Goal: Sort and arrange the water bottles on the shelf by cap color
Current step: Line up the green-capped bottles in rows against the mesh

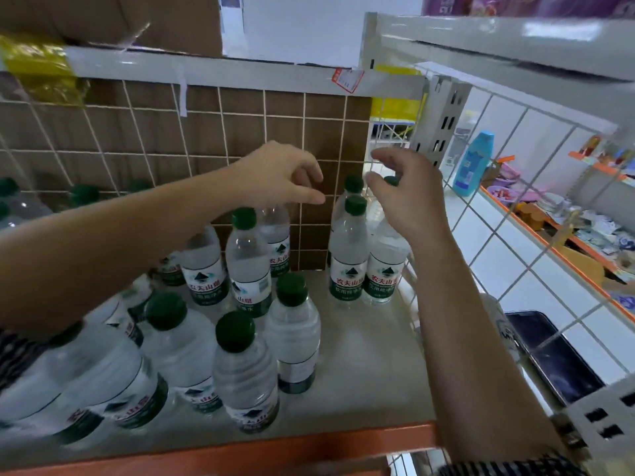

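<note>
Green-capped water bottles (247, 262) stood on a grey shelf (371, 355) with an orange edge (240, 448), white wire grid (264, 132) behind, left hand (281, 176) loose and empty above, right hand (412, 201) by one cap (391, 181), grip unclear.

dark top, thin pale stripes. your left sleeve (13, 352) ends above the left end of the orange shelf lip (275, 444), your right sleeve (515, 468) just below its right end. past both cuffs, bare up to your left hand (281, 176) and right hand (409, 194).
</note>
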Available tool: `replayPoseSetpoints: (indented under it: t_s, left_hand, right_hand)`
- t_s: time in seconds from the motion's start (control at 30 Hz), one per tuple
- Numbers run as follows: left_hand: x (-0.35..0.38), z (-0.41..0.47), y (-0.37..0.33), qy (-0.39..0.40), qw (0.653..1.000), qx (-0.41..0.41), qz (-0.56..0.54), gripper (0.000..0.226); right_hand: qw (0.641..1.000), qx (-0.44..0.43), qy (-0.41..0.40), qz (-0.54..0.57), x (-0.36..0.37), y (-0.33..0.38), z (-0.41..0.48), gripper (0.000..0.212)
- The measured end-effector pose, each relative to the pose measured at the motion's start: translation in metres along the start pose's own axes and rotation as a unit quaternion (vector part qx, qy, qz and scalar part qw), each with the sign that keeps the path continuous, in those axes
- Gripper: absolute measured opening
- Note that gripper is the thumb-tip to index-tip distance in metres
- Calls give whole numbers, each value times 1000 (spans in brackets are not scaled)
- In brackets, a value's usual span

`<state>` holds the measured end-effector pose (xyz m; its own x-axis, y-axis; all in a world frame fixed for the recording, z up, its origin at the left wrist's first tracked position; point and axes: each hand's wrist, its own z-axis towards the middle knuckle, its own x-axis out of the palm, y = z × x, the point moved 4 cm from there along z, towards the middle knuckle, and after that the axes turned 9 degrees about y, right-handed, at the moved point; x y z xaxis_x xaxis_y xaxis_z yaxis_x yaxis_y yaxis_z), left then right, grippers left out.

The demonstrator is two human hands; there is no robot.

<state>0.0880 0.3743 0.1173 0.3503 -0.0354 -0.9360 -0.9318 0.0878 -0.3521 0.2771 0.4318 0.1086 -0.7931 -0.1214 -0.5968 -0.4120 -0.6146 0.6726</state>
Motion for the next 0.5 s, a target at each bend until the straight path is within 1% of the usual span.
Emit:
replayPoseSetpoints:
  t_s: [0.07, 0.1, 0.2, 0.27, 0.3, 0.4, 0.5]
  left_hand:
    - [-13, -23, 10, -18, 1000, -6, 15, 34]
    - [-16, -34, 15, -15, 999, -13, 27, 36]
    - [-9, -59, 27, 47, 996, -41, 69, 44]
    - [1, -68, 34, 90, 990, -61, 94, 45]
    - [6, -70, 37, 97, 988, -68, 95, 43]
    - [11, -68, 47, 64, 992, -71, 86, 32]
    - [11, -62, 52, 44, 992, -60, 98, 24]
  right_hand:
    - [998, -42, 47, 5, 12, 25, 7, 34]
    - [995, -62, 76, -8, 21, 37, 11, 33]
    - [974, -91, 192, -77, 60, 60, 26, 37]
    - [953, -83, 265, -122, 89, 64, 36, 43]
    - [944, -76, 290, -139, 102, 62, 40, 44]
    - [935, -68, 310, -156, 128, 52, 46, 38]
    - [937, -57, 305, -162, 140, 44, 51, 43]
